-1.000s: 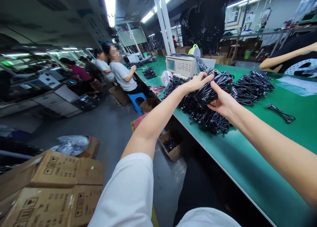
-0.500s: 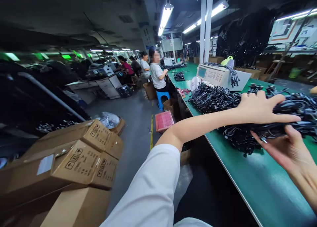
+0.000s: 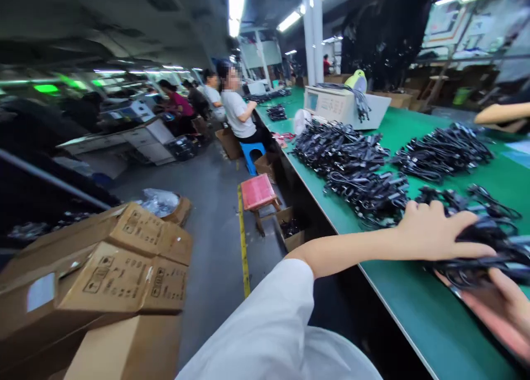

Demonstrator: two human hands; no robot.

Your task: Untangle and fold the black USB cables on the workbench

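Near the right edge of the view, both of my hands grip a thick bundle of black cables (image 3: 484, 239) just over the green table. My left hand (image 3: 430, 231) lies across the top of the bundle, thumb and fingers closed around it. From below, my right hand (image 3: 497, 305) clasps the same bundle; part of it is blurred. Beyond my left hand, a large heap of black cables (image 3: 343, 153) covers the table, with another cable pile (image 3: 445, 151) to its right.
On the green table (image 3: 426, 308) stand a beige bench instrument (image 3: 329, 105) and a small white fan (image 3: 302, 120). Another person's arm (image 3: 503, 114) reaches in from the right. A co-worker (image 3: 240, 112) sits farther along. Stacked cartons (image 3: 120, 275) and a red-topped stool (image 3: 257, 192) occupy the floor.
My view has shifted. The bundle in my hands sits lower and nearer to me, more apart from the heap. The cable pile at right and another person's arm show more fully.
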